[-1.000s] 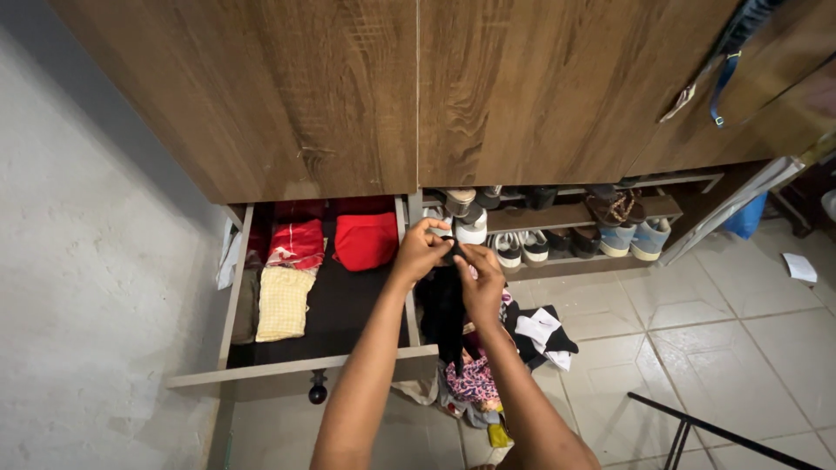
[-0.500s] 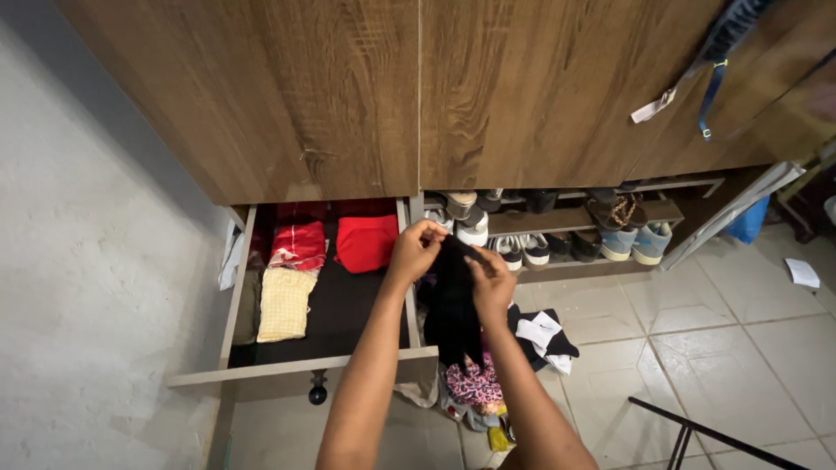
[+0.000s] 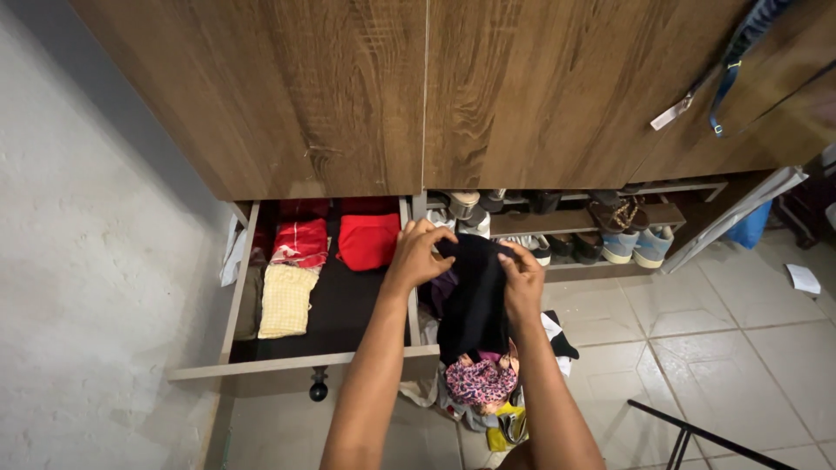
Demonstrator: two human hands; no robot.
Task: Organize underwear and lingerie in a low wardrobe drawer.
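A small white tag [image 3: 672, 112] hangs off a blue strap [image 3: 736, 65] at the upper right of the frame, against the brown wooden wardrobe doors [image 3: 348, 87]; whatever is printed on it is too small to make out. A white slip of paper [image 3: 802, 278] lies on the tiled floor [image 3: 714, 331] at the right edge.

In the middle of the frame both hands are clamped on a black garment [image 3: 475, 296]. The left hand [image 3: 416, 255] pinches its upper left edge, the right hand [image 3: 521, 277] grips its upper right edge, and the dark, soft cloth hangs down limp between them.

The garment hangs just right of the open drawer [image 3: 287, 365], which holds folded red pieces [image 3: 368, 239] and a pale yellow checked cloth [image 3: 286, 300]. Below it sits a heap of clothes [image 3: 482, 383] with a pink patterned piece on top. Shoes [image 3: 627, 244] line the low shelf behind.
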